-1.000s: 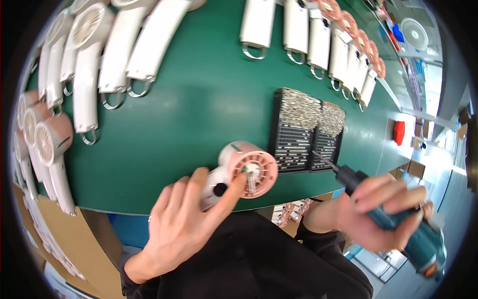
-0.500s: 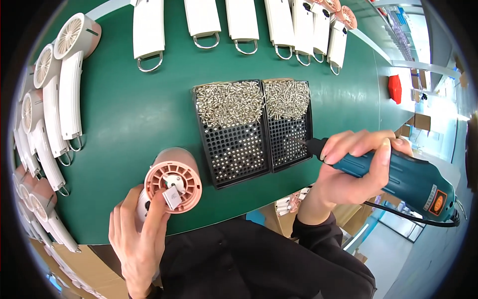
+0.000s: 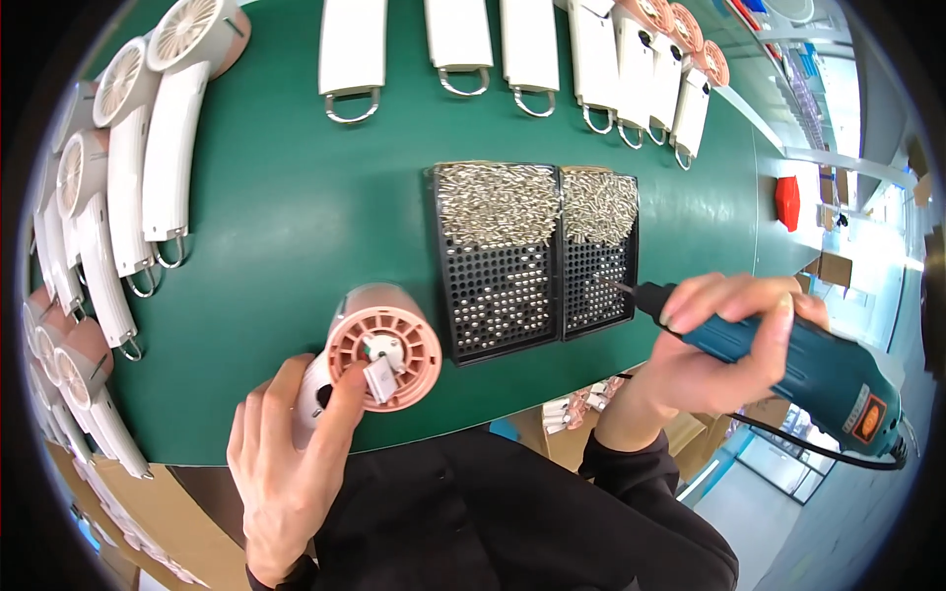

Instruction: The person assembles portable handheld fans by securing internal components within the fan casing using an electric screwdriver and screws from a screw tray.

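My left hand (image 3: pixel 291 448) is closed around a handheld fan (image 3: pixel 340 325) with a pink head and white handle, at the table's near edge. The fan's open ribbed end faces up. My left thumb presses a small white rectangular piece (image 3: pixel 378 378) inside that end, beside a white hub. My right hand (image 3: pixel 734 345) grips a teal electric screwdriver (image 3: pixel 833 379) with a black nose. Its thin bit points left, over the right edge of the smaller screw tray (image 3: pixel 599 320). Whether a screw sits on the bit is too small to tell.
A larger black tray (image 3: pixel 505 350) adjoins the smaller one; both hold loose screws heaped at the far end and others standing in holes. White fan handles with metal loops (image 3: pixel 355 59) line the far edge. More fans (image 3: pixel 128 197) crowd the left. A red object (image 3: pixel 787 203) lies far right.
The view has shifted, so the table and things on it appear farther right. Both hands keep their grips on the fan and the screwdriver, with little movement relative to the trays.
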A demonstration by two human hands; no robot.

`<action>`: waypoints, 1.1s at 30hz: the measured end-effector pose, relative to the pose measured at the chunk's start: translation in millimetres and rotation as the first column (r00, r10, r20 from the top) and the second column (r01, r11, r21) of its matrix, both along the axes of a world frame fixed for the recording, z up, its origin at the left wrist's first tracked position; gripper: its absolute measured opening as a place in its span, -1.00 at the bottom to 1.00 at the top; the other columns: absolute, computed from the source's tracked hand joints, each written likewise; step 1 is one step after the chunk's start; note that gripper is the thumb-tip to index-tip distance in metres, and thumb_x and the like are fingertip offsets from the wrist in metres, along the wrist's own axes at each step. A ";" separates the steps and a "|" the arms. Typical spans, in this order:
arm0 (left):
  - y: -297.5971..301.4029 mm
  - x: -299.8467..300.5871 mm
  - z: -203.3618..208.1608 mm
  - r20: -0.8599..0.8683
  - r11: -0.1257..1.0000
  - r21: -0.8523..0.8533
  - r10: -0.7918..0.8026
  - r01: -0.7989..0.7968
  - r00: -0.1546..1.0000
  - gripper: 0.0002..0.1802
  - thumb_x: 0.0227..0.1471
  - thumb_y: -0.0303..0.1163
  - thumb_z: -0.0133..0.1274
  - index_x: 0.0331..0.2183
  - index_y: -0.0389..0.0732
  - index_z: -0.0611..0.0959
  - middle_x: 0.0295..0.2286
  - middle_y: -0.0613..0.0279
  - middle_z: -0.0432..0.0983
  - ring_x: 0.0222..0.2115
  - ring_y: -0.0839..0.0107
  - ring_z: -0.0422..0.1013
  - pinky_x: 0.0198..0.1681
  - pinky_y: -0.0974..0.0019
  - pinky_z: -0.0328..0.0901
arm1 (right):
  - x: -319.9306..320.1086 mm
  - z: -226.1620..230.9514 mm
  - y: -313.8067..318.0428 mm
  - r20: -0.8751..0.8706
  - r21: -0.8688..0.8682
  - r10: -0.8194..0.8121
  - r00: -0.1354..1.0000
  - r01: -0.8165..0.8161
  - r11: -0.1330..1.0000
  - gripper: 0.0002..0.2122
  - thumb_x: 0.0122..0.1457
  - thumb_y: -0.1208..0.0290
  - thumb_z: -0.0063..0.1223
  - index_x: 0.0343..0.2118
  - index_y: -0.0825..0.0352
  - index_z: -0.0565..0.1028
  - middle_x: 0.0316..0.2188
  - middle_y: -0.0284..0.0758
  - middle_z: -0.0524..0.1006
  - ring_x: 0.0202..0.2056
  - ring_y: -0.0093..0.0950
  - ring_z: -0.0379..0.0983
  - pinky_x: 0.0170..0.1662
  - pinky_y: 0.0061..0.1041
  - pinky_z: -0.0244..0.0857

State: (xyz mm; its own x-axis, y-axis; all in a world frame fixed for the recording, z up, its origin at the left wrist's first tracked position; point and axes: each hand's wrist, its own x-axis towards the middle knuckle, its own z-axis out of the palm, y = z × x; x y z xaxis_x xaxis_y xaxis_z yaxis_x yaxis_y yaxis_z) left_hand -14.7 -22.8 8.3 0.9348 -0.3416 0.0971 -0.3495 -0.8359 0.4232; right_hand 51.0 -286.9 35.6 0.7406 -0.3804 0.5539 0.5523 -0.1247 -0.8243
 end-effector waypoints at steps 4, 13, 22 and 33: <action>4.5 -4.0 -0.9 -0.027 0.999 0.019 -0.028 0.028 0.999 -0.38 -0.29 -0.55 0.16 -0.07 0.06 0.59 -0.24 0.09 0.39 -0.37 0.27 0.39 -0.37 0.31 0.31 | -6.5 16.5 8.0 0.132 0.006 0.216 0.967 -0.219 0.976 -0.78 0.27 0.43 -0.40 -0.05 0.35 0.18 -0.54 -0.20 0.31 -0.80 -0.38 0.24 -0.77 -0.38 0.25; 12.0 -5.1 -5.7 -0.021 0.997 -0.031 -0.075 0.074 0.997 -0.34 -0.22 -0.49 0.07 0.04 0.09 0.50 -0.23 0.05 0.35 -0.43 0.28 0.33 -0.43 0.33 0.25 | -3.7 37.9 94.8 0.229 -0.110 0.440 0.868 -0.426 0.898 -0.73 0.20 0.34 -0.17 -0.17 0.41 0.16 -0.56 -0.26 0.27 -0.82 -0.49 0.15 -0.76 -0.51 0.15; 15.0 -4.1 -11.3 0.019 0.997 -0.045 -0.060 0.061 0.998 -0.36 -0.23 -0.44 0.05 0.01 0.08 0.51 -0.27 0.03 0.38 -0.44 0.31 0.34 -0.41 0.38 0.26 | -2.1 23.1 108.6 0.020 -0.180 0.495 0.868 -0.484 0.856 -0.78 0.26 0.39 -0.35 -0.10 0.38 0.17 -0.53 -0.21 0.28 -0.80 -0.42 0.17 -0.76 -0.43 0.20; 29.7 -5.1 0.0 -0.120 0.982 -0.161 -0.121 0.101 0.985 -0.34 -0.22 -0.45 0.20 0.03 -0.04 0.48 -0.19 0.04 0.34 -0.30 0.18 0.37 -0.25 0.23 0.32 | 2.0 1.4 103.5 0.025 -0.105 0.540 0.841 -0.535 0.838 -0.69 0.07 0.60 -0.02 -0.25 0.29 0.07 -0.55 -0.13 0.42 -0.71 -0.31 0.39 -0.66 -0.36 0.44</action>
